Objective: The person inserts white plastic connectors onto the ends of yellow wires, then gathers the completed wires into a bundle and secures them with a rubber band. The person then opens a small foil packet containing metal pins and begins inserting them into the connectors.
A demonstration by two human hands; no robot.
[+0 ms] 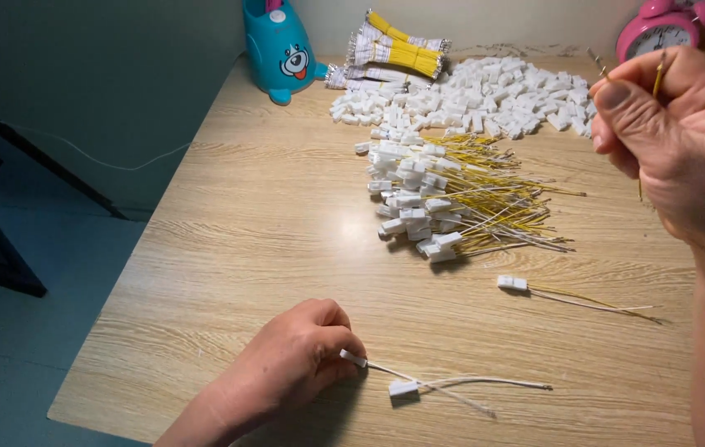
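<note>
My left hand (290, 364) is pinching a small white plug (353, 358) on the wooden table (253, 223). My right hand (683, 141) is holding up thin yellow wires (659, 79). The bendy wires could slip from my fingers, I think. Hard little plugs with wires are lying in a pile (452, 203) nearby.

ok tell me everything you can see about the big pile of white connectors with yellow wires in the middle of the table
The pile is a loose heap of small white, plastic-looking connector blocks, each with thin yellow wires. The blocks cluster on the pile's left side and the wires fan out to the right, some ends straying past the heap. It lies on the wooden table, just in front of a heap of bare white connectors. Neither hand touches it.
</note>
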